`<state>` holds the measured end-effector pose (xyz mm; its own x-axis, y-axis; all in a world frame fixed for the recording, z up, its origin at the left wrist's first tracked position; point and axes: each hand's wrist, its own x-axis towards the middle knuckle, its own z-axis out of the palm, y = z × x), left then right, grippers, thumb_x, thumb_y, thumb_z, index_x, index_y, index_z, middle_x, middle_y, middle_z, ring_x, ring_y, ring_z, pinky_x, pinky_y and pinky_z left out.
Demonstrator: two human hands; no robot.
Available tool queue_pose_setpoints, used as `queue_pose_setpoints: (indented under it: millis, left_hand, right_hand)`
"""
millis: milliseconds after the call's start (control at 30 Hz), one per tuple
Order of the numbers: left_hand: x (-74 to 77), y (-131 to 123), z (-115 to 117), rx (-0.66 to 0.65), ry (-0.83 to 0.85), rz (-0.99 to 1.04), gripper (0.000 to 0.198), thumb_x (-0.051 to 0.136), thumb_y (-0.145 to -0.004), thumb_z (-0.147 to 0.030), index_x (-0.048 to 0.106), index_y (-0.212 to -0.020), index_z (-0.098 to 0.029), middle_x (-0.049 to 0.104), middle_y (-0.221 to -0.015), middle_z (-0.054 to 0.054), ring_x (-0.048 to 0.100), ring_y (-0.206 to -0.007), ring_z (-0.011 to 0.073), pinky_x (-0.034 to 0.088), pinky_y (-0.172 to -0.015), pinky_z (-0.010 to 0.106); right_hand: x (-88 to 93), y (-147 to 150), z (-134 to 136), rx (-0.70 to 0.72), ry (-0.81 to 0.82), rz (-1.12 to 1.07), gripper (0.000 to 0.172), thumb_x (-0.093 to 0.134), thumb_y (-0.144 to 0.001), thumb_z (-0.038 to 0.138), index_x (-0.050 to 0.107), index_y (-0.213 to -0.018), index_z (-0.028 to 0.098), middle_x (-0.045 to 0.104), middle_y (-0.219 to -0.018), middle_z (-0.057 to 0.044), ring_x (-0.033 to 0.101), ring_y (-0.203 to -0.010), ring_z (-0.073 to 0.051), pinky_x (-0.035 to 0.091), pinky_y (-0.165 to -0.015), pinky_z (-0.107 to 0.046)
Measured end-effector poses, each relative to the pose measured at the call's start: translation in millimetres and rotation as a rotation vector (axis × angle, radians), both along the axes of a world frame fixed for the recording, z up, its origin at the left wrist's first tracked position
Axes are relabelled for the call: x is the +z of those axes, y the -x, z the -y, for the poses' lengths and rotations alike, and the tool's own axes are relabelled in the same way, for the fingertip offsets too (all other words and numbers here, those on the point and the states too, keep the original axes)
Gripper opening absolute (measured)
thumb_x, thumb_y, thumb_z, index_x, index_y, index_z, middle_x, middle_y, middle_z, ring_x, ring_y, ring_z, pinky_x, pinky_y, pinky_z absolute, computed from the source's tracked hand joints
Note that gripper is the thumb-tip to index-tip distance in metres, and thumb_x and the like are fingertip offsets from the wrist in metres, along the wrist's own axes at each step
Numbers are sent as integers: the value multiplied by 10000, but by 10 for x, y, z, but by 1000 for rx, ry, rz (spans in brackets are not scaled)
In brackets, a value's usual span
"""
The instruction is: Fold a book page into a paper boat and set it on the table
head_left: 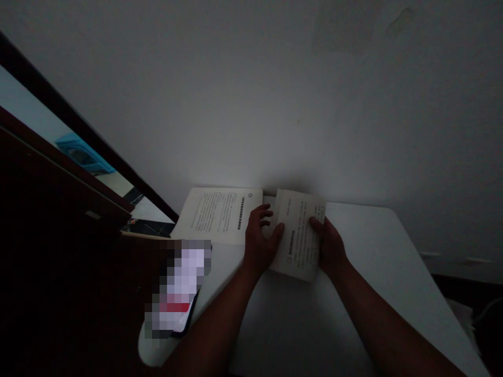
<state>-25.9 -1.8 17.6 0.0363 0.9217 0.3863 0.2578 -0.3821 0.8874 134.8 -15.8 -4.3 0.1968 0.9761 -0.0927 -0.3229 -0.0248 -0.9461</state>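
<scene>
Mid-frame, my left hand (260, 242) and right hand (329, 247) each clasp one side of a cream printed paper booklet (301, 233) above the rounded white table (361, 293), set against a bare pale wall (275, 104). Lower left, a pixelated patch (181, 288) is unreadable; dimness blurs the print.

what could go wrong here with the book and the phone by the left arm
The phone lies at the table edge beside the left forearm; a nudge might knock it off. The raised pages in the right hand could slip shut over the left hand resting on the book. Dim light may strain reading.
</scene>
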Motion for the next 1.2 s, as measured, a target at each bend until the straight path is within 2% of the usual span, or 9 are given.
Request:
queue_pose_setpoints:
  millis: [67, 133, 200, 300, 467, 600, 767, 1033, 1200]
  left_hand:
    - [-29, -16, -23, -70, 185, 166, 429, 629, -773, -321, 428, -1126, -183, 618, -1080, 118, 623, -944, 207, 507, -779, 347]
    - [-37, -35, -38, -133, 333, 294, 504, 664, -745, -347, 426, -1151, -166, 668, -930, 91, 655, -826, 199, 522, -719, 333]
    - [-32, -51, -46, -177, 426, 358, 460, 685, -722, -358, 498, -1084, -146, 684, -881, 88, 661, -800, 203, 525, -716, 333]
    - [-31, -67, -48, -213, 488, 319, 307, 683, -717, -371, 602, -888, -129, 687, -869, 91, 653, -785, 197, 514, -695, 308]
    - [-93, -106, -27, -226, 511, 158, 306, 653, -721, -425, 590, -666, -131, 607, -640, 23, 569, -588, 143, 433, -524, 245]
    - [-133, -140, -9, -195, 491, 96, 376, 657, -698, -449, 491, -543, -149, 476, -522, -31, 464, -503, 105, 350, -464, 219]
    - [-141, -144, -11, -219, 495, 137, 370, 623, -729, -467, 505, -582, -148, 493, -561, -23, 474, -535, 110, 356, -488, 224]
    - [-106, -161, 17, -185, 486, 195, 331, 616, -745, -446, 576, -628, -139, 543, -598, -9, 485, -547, 111, 379, -498, 227]
    - [-134, -161, 20, -178, 479, 175, 329, 605, -758, -445, 600, -645, -136, 561, -600, -3, 502, -553, 117, 385, -503, 229]
  right_hand:
    - [5, -17, -12, -23, 17, 36, 407, 612, -750, 461, 509, -1061, 218, 680, -1024, -108, 661, -830, -291, 546, -620, -424]
    - [23, -37, -19, -63, 44, 46, 414, 663, -712, 439, 522, -1033, 220, 688, -992, -92, 668, -793, -279, 549, -620, -420]
    - [48, -61, -11, -90, 69, 65, 410, 701, -681, 415, 541, -1001, 216, 692, -970, -83, 671, -780, -270, 552, -642, -423]
    - [84, -101, 41, -88, 86, 136, 402, 716, -672, 399, 554, -989, 213, 692, -970, -78, 669, -823, -264, 554, -685, -408]
    - [118, -168, 172, -75, 124, 222, 407, 710, -687, 404, 549, -1022, 238, 691, -977, -52, 665, -866, -253, 556, -679, -361]
    - [110, -235, 220, -21, 113, 115, 385, 703, -706, 384, 549, -1031, 246, 694, -976, -43, 675, -809, -230, 553, -688, -359]
    - [61, -306, 238, 57, 82, -9, 354, 704, -717, 342, 552, -1017, 234, 701, -937, -43, 674, -812, -240, 546, -678, -369]
    - [71, -302, 265, 46, 89, 64, 377, 718, -697, 358, 554, -1006, 218, 697, -950, -56, 677, -786, -239, 546, -713, -399]
    - [78, -306, 261, 39, 101, 84, 398, 726, -689, 352, 540, -1017, 224, 700, -921, -49, 679, -746, -235, 556, -667, -393]
